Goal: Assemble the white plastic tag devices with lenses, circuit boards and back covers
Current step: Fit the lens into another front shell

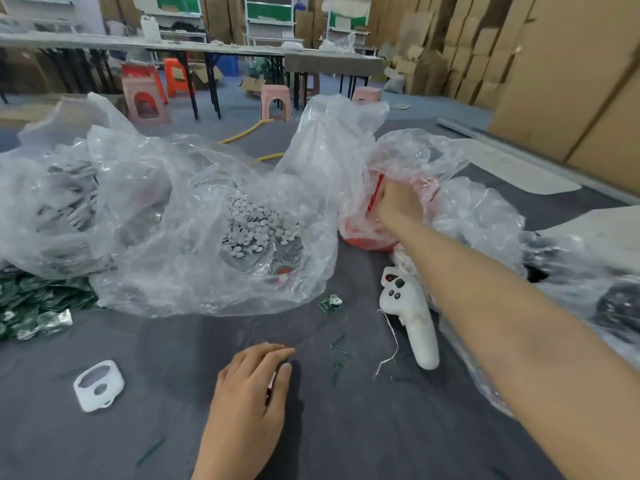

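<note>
The left hand lies palm down on the grey table, fingers gently bent over a small white-and-red piece of which only a sliver shows; whether it grips that piece or merely covers it cannot be told. The right hand reaches out at 1 o'clock into a red plastic bag; its fingers are buried in the film, so its grasp cannot be told either.

At 9 o'clock from the left hand lies a white tag shell with two openings, well apart from the hand; at 1 o'clock, near, is a scatter of green slivers; beyond them lies a single green circuit board with a white disc on it. At 2 o'clock a white handheld controller lies under the right forearm, a white string trailing beside it.

At 12 o'clock a clear bag holds a heap of small round white discs; at 10 o'clock a pile of green circuit boards lies against another clear bag of pale parts.
</note>
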The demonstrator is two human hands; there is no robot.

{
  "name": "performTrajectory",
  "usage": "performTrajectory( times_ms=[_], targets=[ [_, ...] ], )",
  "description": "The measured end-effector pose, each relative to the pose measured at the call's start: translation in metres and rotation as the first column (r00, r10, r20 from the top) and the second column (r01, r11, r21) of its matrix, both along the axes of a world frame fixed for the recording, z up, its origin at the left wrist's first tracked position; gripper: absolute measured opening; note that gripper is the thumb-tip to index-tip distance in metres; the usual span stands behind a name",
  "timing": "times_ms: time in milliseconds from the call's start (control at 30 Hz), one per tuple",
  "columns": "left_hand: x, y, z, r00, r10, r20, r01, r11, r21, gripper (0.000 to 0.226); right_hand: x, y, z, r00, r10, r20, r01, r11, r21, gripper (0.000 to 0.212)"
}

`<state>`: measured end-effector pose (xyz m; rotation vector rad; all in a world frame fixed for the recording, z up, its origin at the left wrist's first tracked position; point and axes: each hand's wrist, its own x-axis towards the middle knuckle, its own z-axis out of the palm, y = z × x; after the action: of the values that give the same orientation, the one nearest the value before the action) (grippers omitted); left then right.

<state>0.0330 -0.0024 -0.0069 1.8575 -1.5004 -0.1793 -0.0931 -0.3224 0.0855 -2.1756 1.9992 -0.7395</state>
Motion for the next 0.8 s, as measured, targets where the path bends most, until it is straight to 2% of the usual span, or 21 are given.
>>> performTrajectory(
  times_ms=[133,233,300,367,467,533,633,733,800],
  targets=[
    [0.0,0.001,0.001,1.0,-0.009,-0.027,0.009,1.0,0.009,0.032,-0.035,-0.006,0.035,0.953,-0.069,0.295,0.088,0.995,-0.054,0.019],
    [-0.002,0.002,0.004,0.999,-0.008,-0.05,0.01,1.0,0.027,0.032,-0.073,-0.004,0.052,0.864,-0.071,0.499,0.058,0.997,0.041,0.017],
    [-0.002,0.003,0.007,0.999,-0.01,-0.053,0.012,1.0,0.029,0.031,-0.097,0.003,0.054,0.781,-0.145,0.608,0.077,0.988,0.137,0.01],
    [-0.003,0.004,0.006,0.999,-0.012,-0.049,0.013,0.999,0.031,0.022,-0.118,0.01,0.049,0.76,-0.235,0.606,0.088,0.961,0.262,0.011],
    [-0.002,0.005,0.002,0.999,-0.019,-0.042,0.02,0.999,0.032,0.018,-0.141,0.024,0.04,0.845,-0.287,0.451,0.008,0.851,0.526,0.027],
    [0.0,0.005,0.0,0.999,-0.022,-0.038,0.024,0.999,0.033,0.019,-0.149,0.033,0.033,0.857,-0.303,0.417,-0.03,0.779,0.627,0.028],
    [0.001,0.005,-0.003,0.999,-0.023,-0.033,0.024,0.999,0.024,0.019,-0.155,0.035,0.024,0.829,-0.344,0.442,-0.015,0.775,0.632,0.023],
    [0.003,0.005,-0.005,0.999,-0.02,-0.029,0.019,1.0,-0.006,0.019,-0.154,0.035,0.019,0.858,-0.31,0.409,-0.001,0.795,0.606,0.02],
    [0.003,0.004,-0.006,0.999,-0.014,-0.039,0.014,1.0,-0.018,0.019,-0.147,0.04,0.014,0.888,-0.273,0.369,-0.023,0.776,0.631,0.023]
  ],
)
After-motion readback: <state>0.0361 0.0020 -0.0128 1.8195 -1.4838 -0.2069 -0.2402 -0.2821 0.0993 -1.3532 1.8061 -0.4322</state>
